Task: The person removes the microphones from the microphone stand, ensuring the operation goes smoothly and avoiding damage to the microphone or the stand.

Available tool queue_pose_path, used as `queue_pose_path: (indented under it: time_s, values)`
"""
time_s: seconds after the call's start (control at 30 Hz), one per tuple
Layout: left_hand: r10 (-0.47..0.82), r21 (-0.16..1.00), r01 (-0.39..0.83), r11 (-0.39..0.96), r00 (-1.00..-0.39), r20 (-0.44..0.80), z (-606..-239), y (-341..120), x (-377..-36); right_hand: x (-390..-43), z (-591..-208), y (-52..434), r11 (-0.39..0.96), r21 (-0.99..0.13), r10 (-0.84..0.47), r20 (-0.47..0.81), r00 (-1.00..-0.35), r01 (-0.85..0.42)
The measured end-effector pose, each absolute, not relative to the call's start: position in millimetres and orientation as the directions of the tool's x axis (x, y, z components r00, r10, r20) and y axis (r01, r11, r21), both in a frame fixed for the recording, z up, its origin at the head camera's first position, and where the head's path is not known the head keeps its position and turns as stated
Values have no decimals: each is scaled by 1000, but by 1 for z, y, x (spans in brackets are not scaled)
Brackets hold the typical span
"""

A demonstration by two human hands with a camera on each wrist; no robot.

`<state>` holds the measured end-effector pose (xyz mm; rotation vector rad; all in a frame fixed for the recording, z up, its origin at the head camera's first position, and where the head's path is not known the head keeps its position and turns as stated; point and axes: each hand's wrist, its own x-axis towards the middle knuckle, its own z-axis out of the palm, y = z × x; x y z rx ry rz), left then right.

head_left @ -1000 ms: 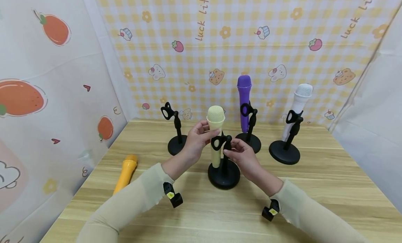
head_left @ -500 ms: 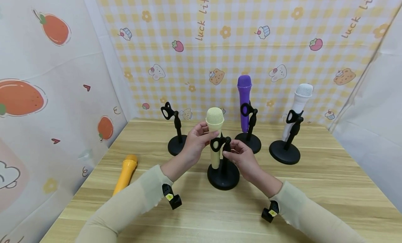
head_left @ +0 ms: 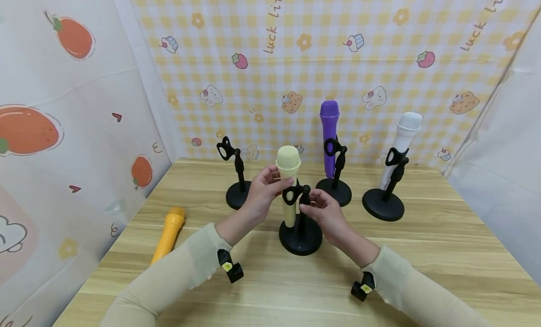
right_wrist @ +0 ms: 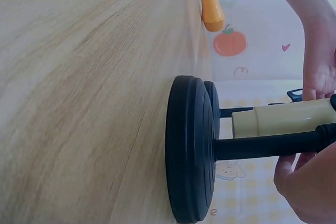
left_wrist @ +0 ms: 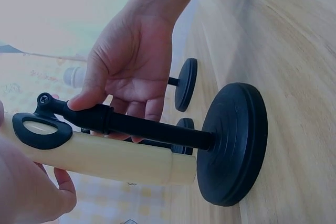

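Observation:
My left hand [head_left: 263, 191] grips a pale yellow microphone [head_left: 289, 165] just below its mesh head, holding it upright. The black clip of a microphone stand [head_left: 301, 237] lies against the handle, which hangs beside the post. In the left wrist view, the lower end of the microphone [left_wrist: 131, 158] comes close to the round base [left_wrist: 236, 145]; whether they touch I cannot tell. My right hand [head_left: 328, 212] pinches the stand's post near the top, thumb on the near side. Part of the handle is hidden behind the clip and my left fingers.
An orange microphone [head_left: 169, 233] lies on the wooden table [head_left: 279, 294] at the left. Behind my left hand is a stand [head_left: 238, 169] with nothing in its clip. Farther back, a purple microphone [head_left: 329, 122] and a white microphone [head_left: 403, 136] stand in black stands.
The pale yellow microphone has come down slightly and a little to the left, with the clip and my left hand. My right hand keeps its hold on the post.

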<state>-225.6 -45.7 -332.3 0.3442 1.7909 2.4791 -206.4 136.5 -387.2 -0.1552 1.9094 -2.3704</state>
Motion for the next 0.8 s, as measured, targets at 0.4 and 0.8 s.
queue_pose_path:
  time_s: [0.4, 0.8]
  values:
    - [188, 941, 130, -313, -963, 195, -335, -47, -226, -207, -389, 138, -206, -978, -138, 70, -988, -41]
    - [160, 941, 158, -300, -964, 213, -334, -44, -224, -205, -386, 136, -217, -973, -128, 103, -986, -74]
